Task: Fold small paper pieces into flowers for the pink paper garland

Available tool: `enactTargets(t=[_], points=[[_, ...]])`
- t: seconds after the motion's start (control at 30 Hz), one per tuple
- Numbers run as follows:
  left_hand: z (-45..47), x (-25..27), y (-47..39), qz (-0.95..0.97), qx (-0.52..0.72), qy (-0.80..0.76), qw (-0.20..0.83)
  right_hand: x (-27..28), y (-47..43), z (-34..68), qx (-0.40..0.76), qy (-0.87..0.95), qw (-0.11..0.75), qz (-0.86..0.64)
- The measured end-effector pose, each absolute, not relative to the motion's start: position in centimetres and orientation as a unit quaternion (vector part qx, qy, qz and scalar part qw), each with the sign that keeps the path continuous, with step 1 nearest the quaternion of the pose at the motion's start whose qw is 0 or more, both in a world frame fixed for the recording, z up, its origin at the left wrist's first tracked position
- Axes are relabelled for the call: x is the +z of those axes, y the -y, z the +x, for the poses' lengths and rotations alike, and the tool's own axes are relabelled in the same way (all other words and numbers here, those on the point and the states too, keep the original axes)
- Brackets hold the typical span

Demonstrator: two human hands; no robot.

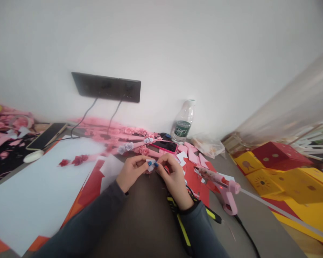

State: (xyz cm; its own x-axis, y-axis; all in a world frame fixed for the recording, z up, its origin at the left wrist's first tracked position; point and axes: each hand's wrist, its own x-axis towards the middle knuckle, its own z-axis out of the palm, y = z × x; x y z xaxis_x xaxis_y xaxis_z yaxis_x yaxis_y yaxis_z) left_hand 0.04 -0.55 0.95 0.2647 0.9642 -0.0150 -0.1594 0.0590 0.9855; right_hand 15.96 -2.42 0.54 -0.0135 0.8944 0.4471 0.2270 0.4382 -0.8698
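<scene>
My left hand (131, 172) and my right hand (174, 177) meet over the table, fingertips pinched together. Between them is a small folded piece of white paper (151, 167), partly covered by my fingers. Under my right wrist lies a tool with black and yellow handles (183, 229), its working end hidden. Just beyond my hands are pink stems with paper flowers, among them a white paper flower (126, 147) and a pink paper flower (143, 150). To the right, a pink hot glue gun (222, 184) rests with a glue stick in its back and a red light on.
A water bottle (183, 125) stands by the wall near a pink-cased phone (165, 146). Large white paper (40, 186) covers the left side, beside another phone (47, 136). Red paper scraps (192, 177) lie right of my hands. Yellow and red boxes (281, 154) are far right.
</scene>
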Motion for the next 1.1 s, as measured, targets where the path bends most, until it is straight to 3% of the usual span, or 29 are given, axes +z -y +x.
enactTargets(t=[0.27,0.7,1.1], points=[[0.1,0.8,0.6,0.553,0.458,-0.407,0.565,0.1,2.2,15.9,0.348,0.623,0.543,-0.443],[0.0,0.6,0.5,0.496,0.466,-0.409,0.608,-0.6,1.8,16.2,0.363,0.601,0.559,-0.440],[-0.3,0.8,0.4,0.543,0.461,-0.387,0.586,-1.0,1.6,16.4,0.439,0.561,0.552,-0.433]])
